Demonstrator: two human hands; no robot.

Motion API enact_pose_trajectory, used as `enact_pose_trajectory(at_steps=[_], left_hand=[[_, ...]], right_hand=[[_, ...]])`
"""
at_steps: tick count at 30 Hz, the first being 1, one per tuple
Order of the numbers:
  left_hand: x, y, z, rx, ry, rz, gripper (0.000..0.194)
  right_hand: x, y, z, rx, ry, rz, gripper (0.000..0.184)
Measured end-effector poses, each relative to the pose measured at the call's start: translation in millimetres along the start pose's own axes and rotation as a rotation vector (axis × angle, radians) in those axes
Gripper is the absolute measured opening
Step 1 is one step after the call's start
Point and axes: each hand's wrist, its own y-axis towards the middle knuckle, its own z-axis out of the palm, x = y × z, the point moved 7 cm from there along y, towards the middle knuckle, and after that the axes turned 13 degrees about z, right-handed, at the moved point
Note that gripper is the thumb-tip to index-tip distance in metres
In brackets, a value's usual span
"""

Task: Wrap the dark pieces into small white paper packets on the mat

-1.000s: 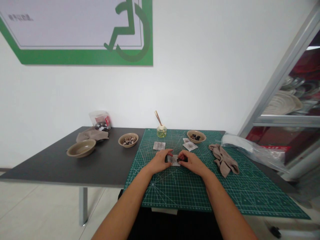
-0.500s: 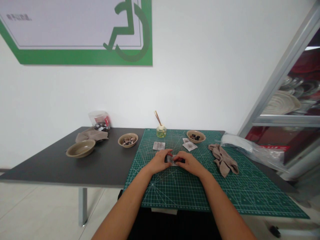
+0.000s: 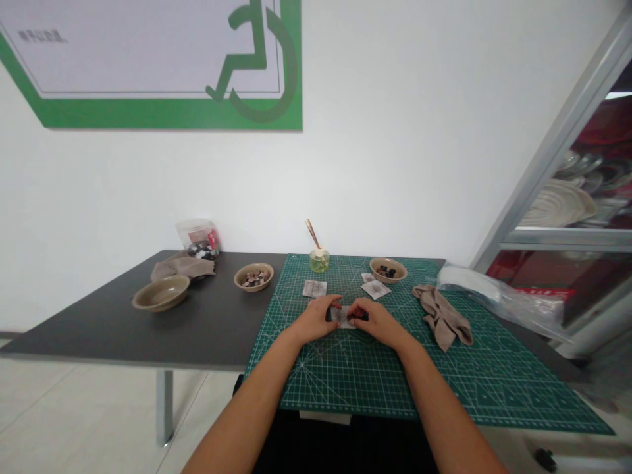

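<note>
My left hand (image 3: 316, 318) and my right hand (image 3: 375, 321) meet over a small pale square sachet (image 3: 344, 315) lying on the green cutting mat (image 3: 375, 368). The fingers of both hands are curled and pinch the sachet's edges, with small dark pieces at it between the fingertips. Two similar pale squares, one (image 3: 315, 288) and another (image 3: 375, 289), lie just beyond my hands. A small bowl of dark pieces (image 3: 388, 269) stands past the right one.
A reed diffuser bottle (image 3: 318, 259) stands at the mat's far edge. A crumpled beige cloth (image 3: 443, 317) and a clear plastic bag (image 3: 498, 296) lie right. Left on the dark table (image 3: 123, 329) are an empty bowl (image 3: 160, 293), a bowl of pieces (image 3: 253, 276), a cloth and a plastic tub (image 3: 198, 238).
My right hand has shifted slightly left and closed in on the sachet. The left hand has stayed in place.
</note>
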Motion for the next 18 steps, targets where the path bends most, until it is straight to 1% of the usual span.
enact_pose_trajectory(at_steps=[3, 9, 14, 18], left_hand=[[1.1, -0.2, 0.8, 0.002, -0.010, 0.004, 0.060], [3.5, -0.8, 1.2, -0.014, -0.009, 0.016, 0.061], [1.6, -0.6, 0.8, -0.005, -0.006, 0.016, 0.060], [1.6, -0.1, 0.4, -0.013, -0.001, 0.015, 0.061]], right_hand=[[-3.7, 0.3, -3.9, -0.020, 0.005, 0.009, 0.010], [3.9, 0.0, 1.9, 0.054, -0.035, -0.083, 0.020], [1.1, -0.7, -2.8, 0.024, 0.012, -0.054, 0.020], [0.2, -0.4, 1.3, 0.042, 0.042, -0.007, 0.020]])
